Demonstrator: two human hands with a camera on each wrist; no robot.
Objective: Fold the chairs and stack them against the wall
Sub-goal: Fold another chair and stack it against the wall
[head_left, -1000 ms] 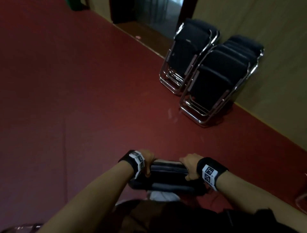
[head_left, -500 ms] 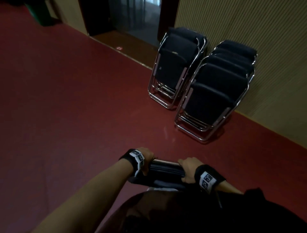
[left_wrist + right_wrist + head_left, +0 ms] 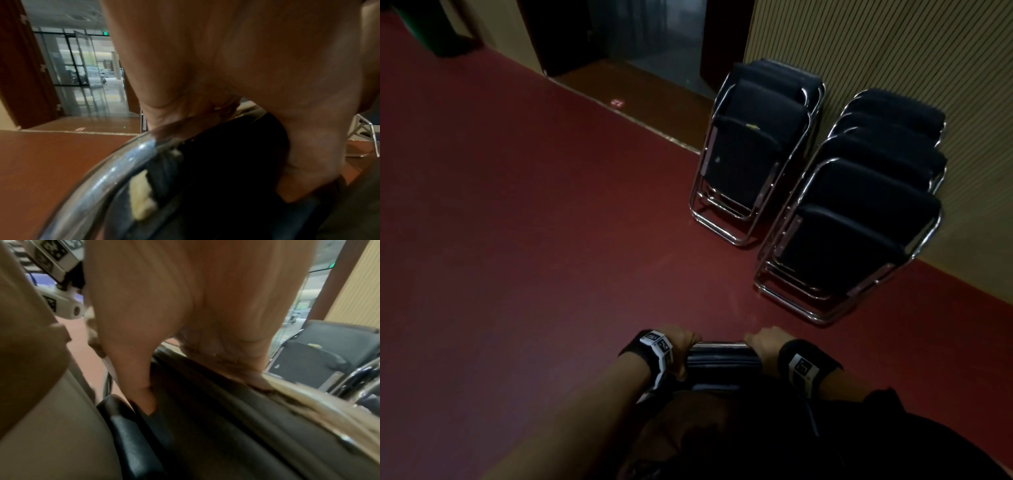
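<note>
— Chair point(image 3: 723, 362), folded, where is it in the head view?
— Between both hands, close to the body. The left hand point(image 3: 683, 346) and right hand point(image 3: 763, 344) each curl over its chrome top bar. Ahead and right of the right hand, two stacks of folded chairs point(image 3: 856, 219) lean on the ribbed wall point(image 3: 893, 51).
— Left wrist view?
— The left hand point(image 3: 236, 68) wraps the chrome tube point(image 3: 115, 175); a doorway point(image 3: 82, 68) lies beyond.
— Right wrist?
— The right hand point(image 3: 185, 308) grips the top edge, thumb behind the black pad.
</note>
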